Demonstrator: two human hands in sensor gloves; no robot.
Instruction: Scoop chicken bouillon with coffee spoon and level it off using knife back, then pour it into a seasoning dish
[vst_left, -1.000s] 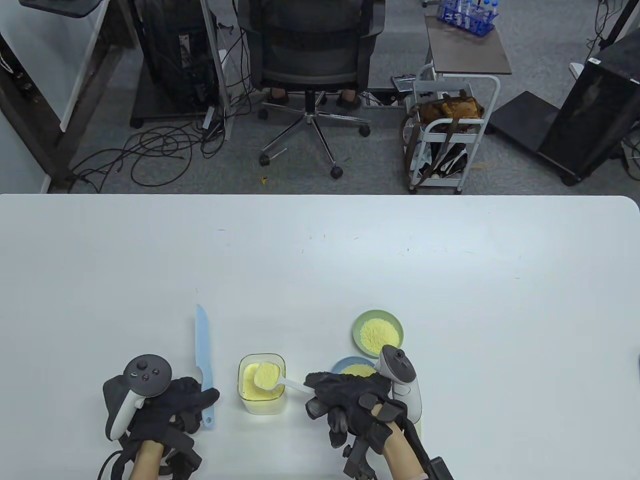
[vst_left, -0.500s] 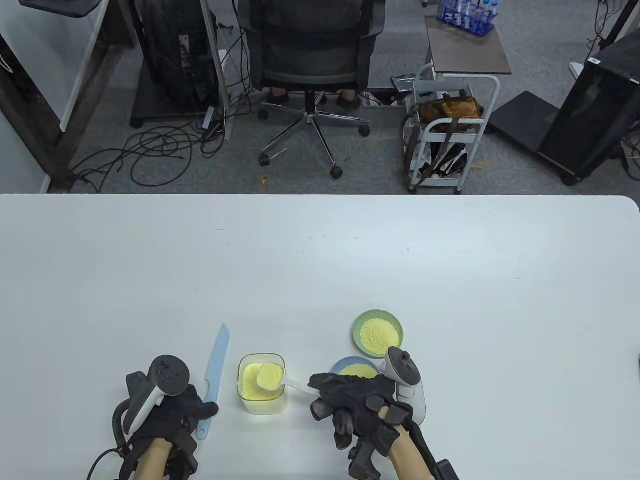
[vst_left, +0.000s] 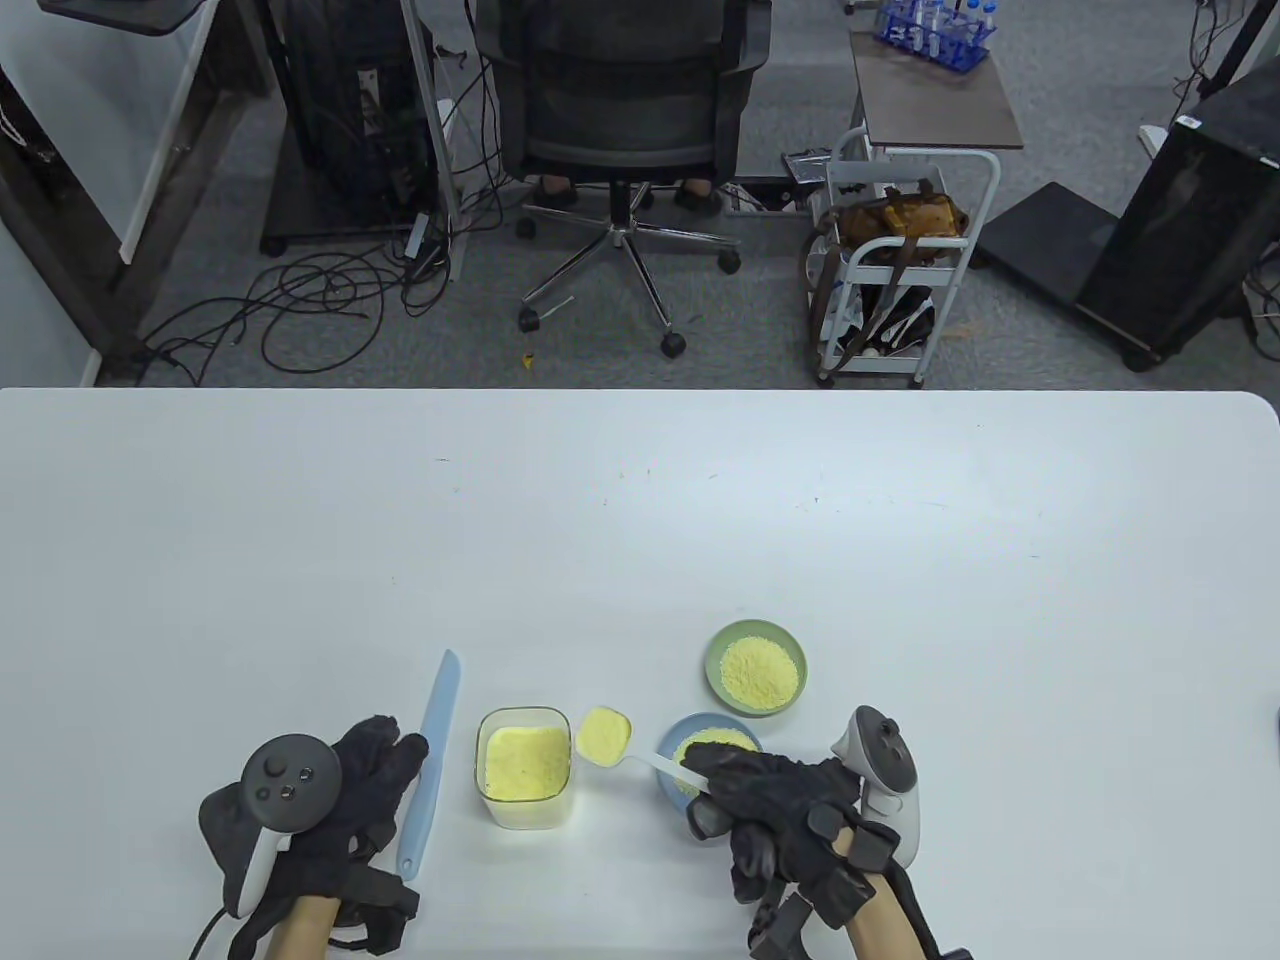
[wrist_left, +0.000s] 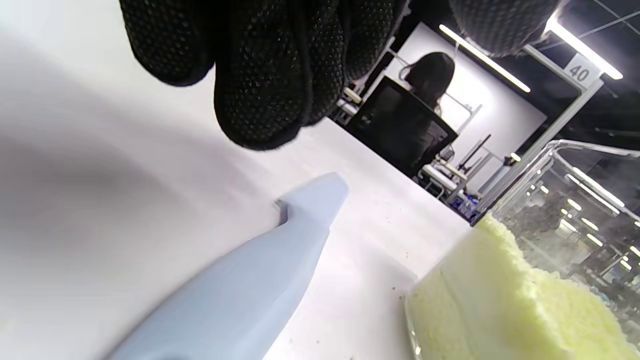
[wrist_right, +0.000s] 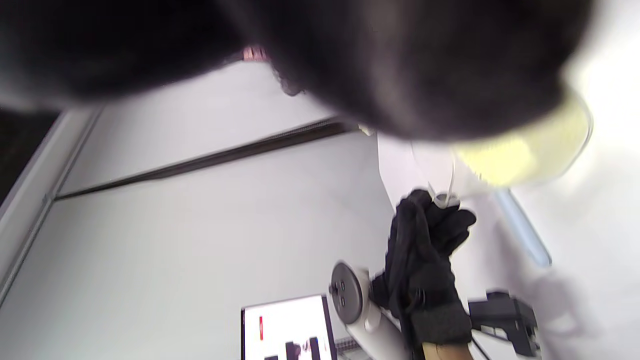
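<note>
A clear square container (vst_left: 522, 765) holds yellow chicken bouillon. My right hand (vst_left: 705, 790) pinches the handle of a white coffee spoon (vst_left: 603, 735). Its heaped bowl hangs between the container and a blue dish (vst_left: 712, 735), which my right hand partly covers. A light blue knife (vst_left: 430, 760) lies flat on the table left of the container. My left hand (vst_left: 385, 750) lies beside the knife with fingers straight, holding nothing. In the left wrist view my fingers (wrist_left: 260, 100) hover above the knife (wrist_left: 260, 280), next to the container (wrist_left: 525, 280).
A green dish (vst_left: 752, 668) with bouillon sits just behind the blue one. The white table (vst_left: 640, 520) stretches far beyond the objects. An office chair (vst_left: 620, 100) and a cart (vst_left: 900, 270) stand on the floor past its far edge.
My right hand has lifted the loaded spoon out of the container and carried it right. My left hand has let go of the knife, which now lies on the table, and its fingers have straightened.
</note>
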